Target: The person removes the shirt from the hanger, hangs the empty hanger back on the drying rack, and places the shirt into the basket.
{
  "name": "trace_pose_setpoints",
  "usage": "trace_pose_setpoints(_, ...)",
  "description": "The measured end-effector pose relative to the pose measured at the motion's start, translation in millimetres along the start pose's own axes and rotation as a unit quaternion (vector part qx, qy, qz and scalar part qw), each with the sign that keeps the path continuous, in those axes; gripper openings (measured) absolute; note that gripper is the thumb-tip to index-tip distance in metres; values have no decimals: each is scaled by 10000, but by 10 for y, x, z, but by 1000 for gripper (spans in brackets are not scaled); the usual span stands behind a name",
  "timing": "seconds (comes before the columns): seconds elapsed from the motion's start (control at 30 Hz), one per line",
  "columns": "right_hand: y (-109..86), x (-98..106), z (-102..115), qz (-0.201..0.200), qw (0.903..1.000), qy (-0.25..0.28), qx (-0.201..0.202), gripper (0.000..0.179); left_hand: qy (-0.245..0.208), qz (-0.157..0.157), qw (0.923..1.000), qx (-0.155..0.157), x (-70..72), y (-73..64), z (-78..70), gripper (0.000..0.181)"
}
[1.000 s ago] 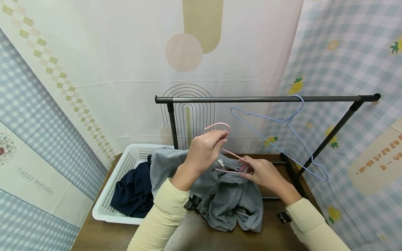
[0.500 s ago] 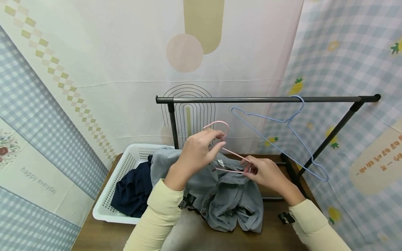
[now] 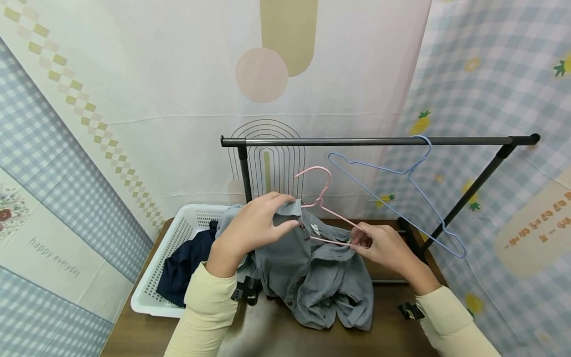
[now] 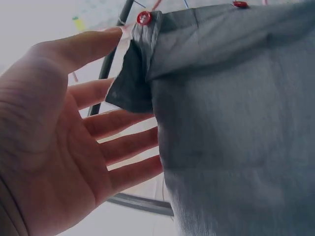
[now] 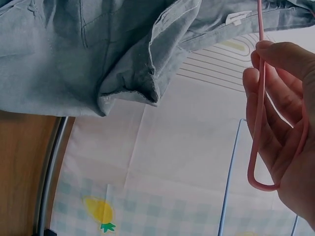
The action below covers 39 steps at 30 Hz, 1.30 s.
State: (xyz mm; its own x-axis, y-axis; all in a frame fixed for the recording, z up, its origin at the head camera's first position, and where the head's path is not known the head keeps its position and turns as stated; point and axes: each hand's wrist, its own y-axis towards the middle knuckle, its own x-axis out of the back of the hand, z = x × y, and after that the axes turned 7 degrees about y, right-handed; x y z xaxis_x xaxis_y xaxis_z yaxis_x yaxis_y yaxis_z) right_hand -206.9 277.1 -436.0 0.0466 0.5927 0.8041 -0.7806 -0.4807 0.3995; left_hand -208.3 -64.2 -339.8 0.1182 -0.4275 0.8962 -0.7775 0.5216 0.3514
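Observation:
A grey button-up shirt (image 3: pixel 285 258) with red-brown buttons hangs on a pink clothes hanger (image 3: pixel 341 216), whose left end is hidden inside the cloth. My right hand (image 3: pixel 379 246) grips the hanger's bare right end; the right wrist view shows the pink wire (image 5: pixel 260 108) running between thumb and fingers. At the shirt's collar edge is my left hand (image 3: pixel 254 223), its thumb apart from the fingers. In the left wrist view, the left hand's fingers (image 4: pixel 130 145) extend nearly straight behind the cloth edge, with the thumb near a red button (image 4: pixel 143 18).
A white basket (image 3: pixel 144 297) holding dark navy clothing (image 3: pixel 187 270) stands at the left on the brown table (image 3: pixel 134 337). Behind the hands runs a black rack bar (image 3: pixel 321 142). From its right part hangs a blue hanger (image 3: pixel 379 191).
My left hand has let go of the pink hanger's neck and moved down left to the shirt's collar. The right hand keeps its grip, shifting slightly right. The hanger's hook stands more exposed.

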Motion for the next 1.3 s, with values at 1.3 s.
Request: trace_pose_setpoints(1.3, -302, 241, -138, -392, 9989, -126, -207, 30, 134, -2030, 9774, 572, -207, -284, 602, 11)
